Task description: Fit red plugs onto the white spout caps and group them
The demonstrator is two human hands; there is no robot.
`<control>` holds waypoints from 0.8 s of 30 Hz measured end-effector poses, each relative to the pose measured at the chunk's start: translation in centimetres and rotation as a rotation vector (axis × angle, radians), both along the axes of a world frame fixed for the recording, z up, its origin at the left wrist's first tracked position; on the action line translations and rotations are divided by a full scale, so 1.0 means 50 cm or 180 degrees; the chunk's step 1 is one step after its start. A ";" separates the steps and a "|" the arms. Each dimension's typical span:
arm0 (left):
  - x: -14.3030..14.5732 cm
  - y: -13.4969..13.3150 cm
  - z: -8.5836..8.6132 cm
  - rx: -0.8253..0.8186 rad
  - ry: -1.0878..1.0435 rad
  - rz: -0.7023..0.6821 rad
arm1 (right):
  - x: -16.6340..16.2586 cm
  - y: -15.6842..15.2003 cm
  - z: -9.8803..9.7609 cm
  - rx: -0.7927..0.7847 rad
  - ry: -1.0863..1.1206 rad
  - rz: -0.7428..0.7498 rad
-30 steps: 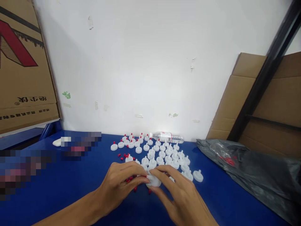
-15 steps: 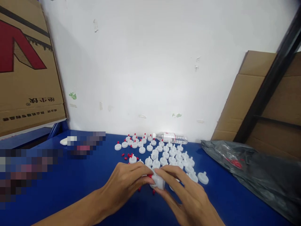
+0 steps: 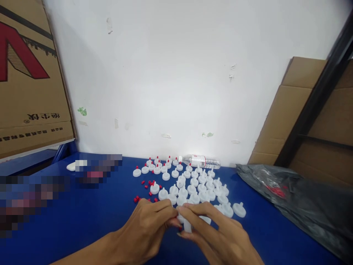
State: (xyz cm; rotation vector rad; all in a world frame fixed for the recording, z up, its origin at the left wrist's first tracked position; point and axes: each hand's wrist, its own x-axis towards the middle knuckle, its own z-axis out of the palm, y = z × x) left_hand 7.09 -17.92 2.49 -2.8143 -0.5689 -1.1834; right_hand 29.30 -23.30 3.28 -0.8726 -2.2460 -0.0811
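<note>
Many white spouted caps [image 3: 191,189] lie in front of clear bottle [image 3: 199,161], loose red tips [image 3: 136,199] front-left of it. Well in front of bottle, R hand [image 3: 223,230] pinches one white cap [image 3: 188,226]; L hand [image 3: 149,226] w/ bent fingers, grip hidden, can't tell.

White plastic cap [image 3: 188,226] — slightly translucent, partly covered from view — tilted on edge, pinched in right hand [image 3: 224,233].

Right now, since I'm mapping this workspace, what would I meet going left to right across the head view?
Printed cardboard box → left hand → right hand holding a white piece → dark plastic sheet.
</note>
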 end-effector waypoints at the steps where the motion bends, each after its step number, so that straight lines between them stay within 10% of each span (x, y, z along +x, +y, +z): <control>1: -0.001 0.001 -0.001 0.0021 0.0017 -0.0020 | 0.000 0.000 0.000 -0.0029 -0.0053 -0.0021; 10: 0.001 0.022 0.013 -0.0259 0.0826 0.0155 | 0.006 0.004 0.001 0.0444 -0.0333 -0.0921; 18: -0.025 0.028 0.043 -0.0459 0.1732 0.0412 | 0.230 -0.032 -0.031 -0.0363 0.0377 -0.2396; 24: -0.033 0.026 0.036 -0.0561 0.1717 0.0450 | 0.325 -0.032 -0.089 -0.0655 0.0315 -0.2530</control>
